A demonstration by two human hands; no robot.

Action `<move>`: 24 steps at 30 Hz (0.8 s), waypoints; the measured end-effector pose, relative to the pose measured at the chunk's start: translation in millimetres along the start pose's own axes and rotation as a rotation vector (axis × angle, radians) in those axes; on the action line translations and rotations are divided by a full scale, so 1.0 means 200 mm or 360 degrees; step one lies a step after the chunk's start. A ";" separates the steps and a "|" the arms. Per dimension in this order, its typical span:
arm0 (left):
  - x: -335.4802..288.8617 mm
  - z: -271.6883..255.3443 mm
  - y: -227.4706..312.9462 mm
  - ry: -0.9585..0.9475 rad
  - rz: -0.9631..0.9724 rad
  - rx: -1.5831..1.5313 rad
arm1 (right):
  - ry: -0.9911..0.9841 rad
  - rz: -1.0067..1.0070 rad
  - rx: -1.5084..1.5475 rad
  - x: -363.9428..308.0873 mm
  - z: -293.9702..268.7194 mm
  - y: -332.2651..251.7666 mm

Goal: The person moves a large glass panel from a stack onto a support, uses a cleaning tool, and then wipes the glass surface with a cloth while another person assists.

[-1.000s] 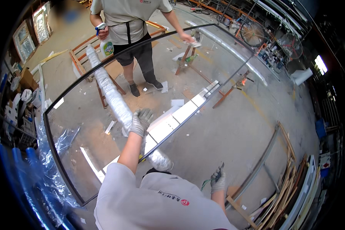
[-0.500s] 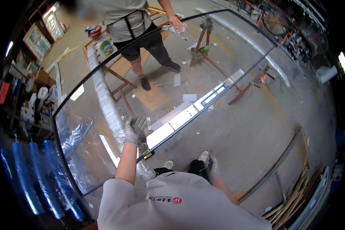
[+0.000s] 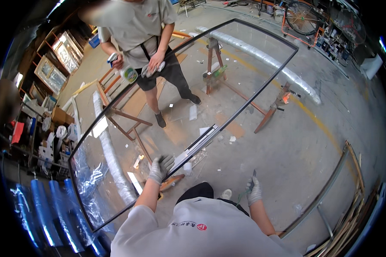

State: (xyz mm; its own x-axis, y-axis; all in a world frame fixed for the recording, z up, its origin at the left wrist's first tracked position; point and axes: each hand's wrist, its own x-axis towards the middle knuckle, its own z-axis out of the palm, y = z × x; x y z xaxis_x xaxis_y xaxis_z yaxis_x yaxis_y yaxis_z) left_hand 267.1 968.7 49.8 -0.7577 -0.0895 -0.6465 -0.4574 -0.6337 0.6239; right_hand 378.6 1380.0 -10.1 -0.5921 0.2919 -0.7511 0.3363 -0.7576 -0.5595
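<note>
Large glass pane (image 3: 227, 77) with a dark rim lies flat across metal sawhorses (image 3: 212, 64), running from lower left to upper right of the head view. Floor shows through it.

Left hand (image 3: 161, 168), in a grey knit glove, rests palm down on the near edge of the pane, fingers spread and curled lightly over the dark rim; not clenched. Forearm bare, coming up from the lower edge.

Right hand (image 3: 254, 192), also gloved, is off the pane, held low beside the person's leg. It is closed around a thin dark tool (image 3: 253, 175) whose tip sticks up above the fingers; the kind of tool cannot be told.

Under the glass, near the left hand: a long white and grey profile strip (image 3: 199, 143) on the concrete floor (image 3: 287, 141), and a roll wrapped in white foam (image 3: 111, 162) running along the left part of the pane.

Across the pane stands a second person in a beige shirt and dark shorts. That person holds a spray bottle (image 3: 125, 70) in one hand and a crumpled cloth (image 3: 153, 68) in the other, pressed at the far edge of the glass.

Another foam-wrapped roll (image 3: 266, 60) lies beyond the right edge. Blue rolls (image 3: 51, 210) stand at lower left. Wooden strips (image 3: 356, 214) piled at lower right.
</note>
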 end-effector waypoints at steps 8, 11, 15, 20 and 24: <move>0.30 0.54 0.16 -0.0426 -0.0558 0.0362 | 0.0043 -0.0086 0.0234 0.29 0.10 -0.36; 0.48 0.80 0.29 -0.0376 -0.0398 0.0359 | 0.0027 -0.0202 0.0311 0.39 0.15 -0.56; 0.91 0.96 0.34 -0.0161 -0.0075 -0.0393 | 0.0123 -0.0289 0.0198 0.50 0.35 -0.81; 1.24 1.26 0.41 -0.0333 -0.0067 -0.0483 | 0.0157 -0.0366 0.0151 0.62 0.55 -1.00; 1.34 1.44 0.42 -0.0331 -0.0050 -0.0562 | 0.0115 -0.0223 0.0009 0.75 0.65 -1.10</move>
State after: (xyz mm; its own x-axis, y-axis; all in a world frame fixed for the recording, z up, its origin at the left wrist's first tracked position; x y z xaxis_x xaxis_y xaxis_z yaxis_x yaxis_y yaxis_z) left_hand -108.5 1112.6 56.4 -0.8406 0.0684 -0.5374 -0.3213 -0.8616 0.3930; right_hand 120.6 1515.3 46.1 -0.5785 0.4363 -0.6892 0.2497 -0.7096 -0.6588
